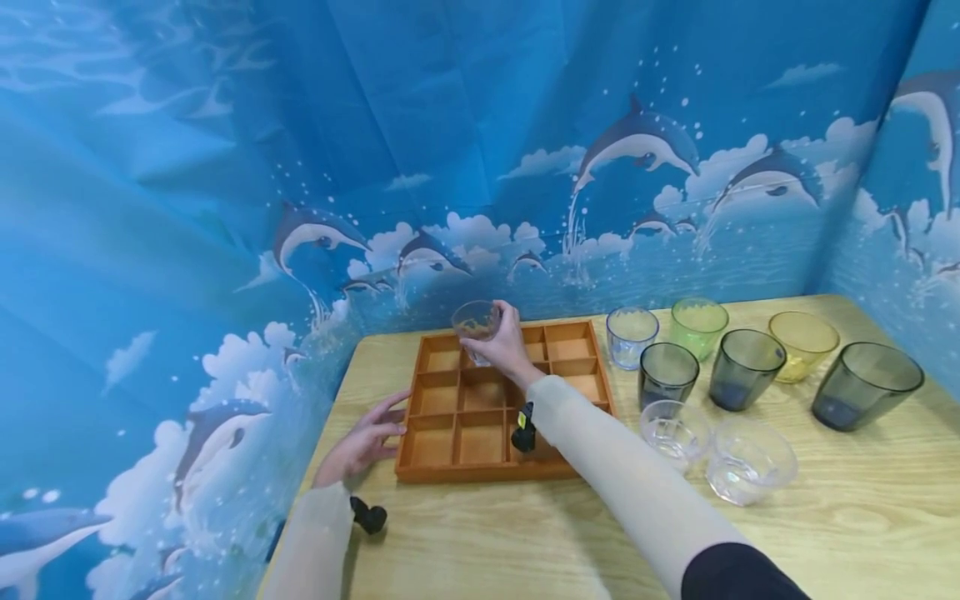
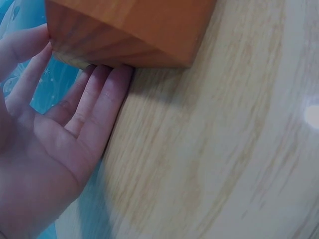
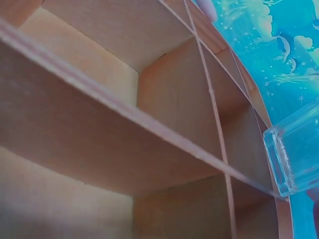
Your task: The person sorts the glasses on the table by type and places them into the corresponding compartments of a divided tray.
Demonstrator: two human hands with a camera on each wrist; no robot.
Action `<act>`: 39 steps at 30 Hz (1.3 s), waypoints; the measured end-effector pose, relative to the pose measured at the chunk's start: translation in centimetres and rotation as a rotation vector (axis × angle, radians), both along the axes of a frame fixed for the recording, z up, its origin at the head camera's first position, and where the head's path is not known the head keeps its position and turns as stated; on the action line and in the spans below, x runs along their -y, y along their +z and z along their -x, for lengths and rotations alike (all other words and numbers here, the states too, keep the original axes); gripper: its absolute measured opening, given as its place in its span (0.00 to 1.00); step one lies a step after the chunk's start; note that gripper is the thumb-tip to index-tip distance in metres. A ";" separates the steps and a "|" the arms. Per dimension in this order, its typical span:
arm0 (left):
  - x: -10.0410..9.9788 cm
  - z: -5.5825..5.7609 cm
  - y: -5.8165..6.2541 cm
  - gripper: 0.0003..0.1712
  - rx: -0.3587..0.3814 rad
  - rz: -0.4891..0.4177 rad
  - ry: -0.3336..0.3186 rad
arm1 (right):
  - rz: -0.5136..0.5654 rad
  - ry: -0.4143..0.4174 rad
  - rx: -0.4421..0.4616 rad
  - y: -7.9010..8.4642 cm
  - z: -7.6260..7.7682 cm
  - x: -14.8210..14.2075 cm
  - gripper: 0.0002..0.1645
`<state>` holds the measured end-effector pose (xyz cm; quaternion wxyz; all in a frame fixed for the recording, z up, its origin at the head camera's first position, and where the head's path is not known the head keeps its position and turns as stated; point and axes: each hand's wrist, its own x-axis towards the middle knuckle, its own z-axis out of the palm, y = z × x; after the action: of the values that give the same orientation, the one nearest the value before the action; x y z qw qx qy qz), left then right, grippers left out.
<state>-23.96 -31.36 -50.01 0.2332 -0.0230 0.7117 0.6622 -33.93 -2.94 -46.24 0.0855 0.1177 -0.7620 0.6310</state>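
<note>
A clear drinking glass (image 1: pixel 477 322) is gripped by my right hand (image 1: pixel 504 343), above the back row of the wooden compartment tray (image 1: pixel 495 472). In the right wrist view the lower part of the glass (image 3: pixel 295 154) shows beside the tray's far edge, and most of that hand is out of sight. My left hand (image 1: pixel 366 440) rests at the tray's left side. In the left wrist view its fingers (image 2: pixel 102 94) touch the wooden side wall, extended rather than wrapped round it.
Right of the tray stand a blue-rimmed glass (image 1: pixel 632 337), a green glass (image 1: pixel 699 327), a yellow glass (image 1: pixel 804 342), several dark grey glasses (image 1: pixel 866 387) and two clear bowls (image 1: pixel 750 462). A dolphin-printed curtain (image 1: pixel 480 167) hangs behind the table (image 1: pixel 465 542).
</note>
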 end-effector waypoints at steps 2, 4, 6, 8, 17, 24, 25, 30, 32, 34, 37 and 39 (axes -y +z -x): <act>0.0 0.0 0.0 0.35 -0.002 0.006 0.009 | 0.003 0.006 0.012 0.0 0.1 0.2 0.52; 0.0 0.0 -0.1 0.35 -0.004 0.005 0.010 | -0.002 0.010 0.023 0.0 0.2 0.3 0.52; -0.1 0.0 -0.1 0.35 -0.007 0.002 0.010 | -0.002 0.011 0.033 -0.1 0.2 0.4 0.51; -0.1 0.1 -0.1 0.35 -0.012 0.000 0.005 | -0.015 0.014 0.043 -0.1 0.2 0.3 0.51; -0.1 -0.1 0.5 0.35 0.005 -0.010 -0.013 | -0.029 0.076 0.057 -0.5 0.2 -0.6 0.51; 0.0 0.0 -0.3 0.34 -0.015 0.006 0.006 | -0.009 0.099 0.066 -1.3 0.0 -1.0 0.49; 0.0 0.0 -0.2 0.34 -0.018 0.005 0.002 | -0.017 0.101 0.070 -1.3 0.0 -1.1 0.49; 0.0 -0.4 -0.2 0.35 -0.017 0.017 0.009 | -0.060 0.140 0.098 -1.7 -0.3 -1.2 0.50; 0.0 -0.5 -0.3 0.36 -0.021 0.023 0.013 | -0.069 0.145 0.099 -1.6 -0.4 -1.4 0.50; -0.1 -0.4 -0.3 0.35 -0.027 0.018 0.010 | -0.082 0.140 0.098 -1.4 -0.5 -1.8 0.48; -0.1 -0.2 -0.4 0.35 -0.036 0.006 0.000 | -0.107 0.146 0.087 -1.0 -0.6 -2.7 0.45; -0.1 0.0 -0.5 0.35 -0.036 0.003 0.004 | -0.132 0.159 0.082 -0.6 -0.6 -3.2 0.43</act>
<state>-23.93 -31.26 -50.47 0.2192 -0.0127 0.7169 0.6617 -33.31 0.31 -46.86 -0.0042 0.1574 -0.7931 0.5883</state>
